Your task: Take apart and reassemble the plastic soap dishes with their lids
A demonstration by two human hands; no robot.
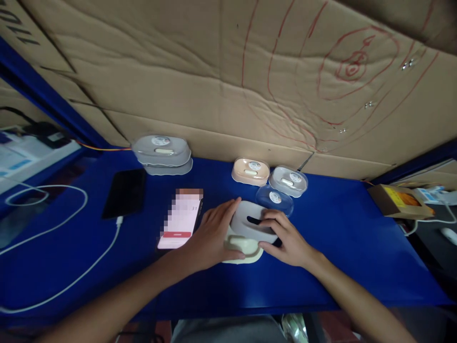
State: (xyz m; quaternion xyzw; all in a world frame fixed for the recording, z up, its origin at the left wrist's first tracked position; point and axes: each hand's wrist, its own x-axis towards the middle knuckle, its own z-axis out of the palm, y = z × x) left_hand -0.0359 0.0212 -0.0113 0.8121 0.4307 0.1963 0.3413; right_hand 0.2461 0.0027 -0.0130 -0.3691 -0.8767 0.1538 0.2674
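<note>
Just in front of me is a light grey oval cover point(246, 214) with a dark slot in its top, tilted over a cream oval base point(243, 245). My left hand point(219, 231) grips the cover's left side, its thumb resting by the cream base. On the other side, my right hand point(285, 236) holds the cover, with fingers at the slot and the thumb below its edge. The base is partly hidden by the cover and my left hand. Right behind the cover lies a clear lid point(276, 197) with a round sticker.
Behind stand a peach box point(250, 171) and a grey box point(288, 180), both lidded. Stacked grey boxes point(162, 153) are at the back left. A lit phone point(180, 219) and a dark phone point(125, 193) with a white cable point(96, 264) lie left. Cardboard point(178, 71) walls the back.
</note>
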